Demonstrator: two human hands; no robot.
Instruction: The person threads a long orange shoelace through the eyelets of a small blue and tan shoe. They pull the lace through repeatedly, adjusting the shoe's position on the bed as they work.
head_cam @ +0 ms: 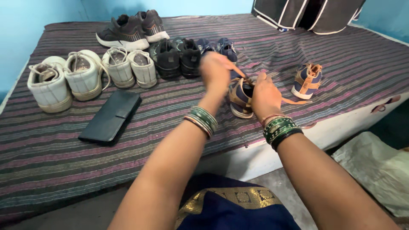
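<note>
Near the front edge of the bed: my two hands meet over a small navy and tan shoe (239, 99) that sits on the striped bedcover (170, 110), toe toward me.
Left hand: my left hand (215, 72) is raised above the shoe, fingers pinched together on a tan lace (243, 76) that runs up from its opening; green bangles ring the wrist.
Right hand: my right hand (265, 96) rests against the shoe's right side, fingers curled around its top edge; a loose lace end (294, 101) trails out to the right across the cover.
Matching shoe: the second navy and tan shoe (307, 81) stands apart to the right, nearer the bed's right side, heel toward me.
Back row: a dark grey pair (130, 30) lies near the far left corner; in front of it run two white pairs (87, 73), a black pair (177, 57) and a navy pair (219, 47), side by side.
Left of my arms: a black wallet-style case (110, 116) lies flat on the cover.
Far edge: a dark bag with white trim (311, 15) stands at the back right.
How the shoe will handle, as I judge it: light, soft in the upper and firmer at the sole; the lace is limp and thin, so it wants a fingertip pinch, while the shoe steadies best by its collar or heel.
</note>
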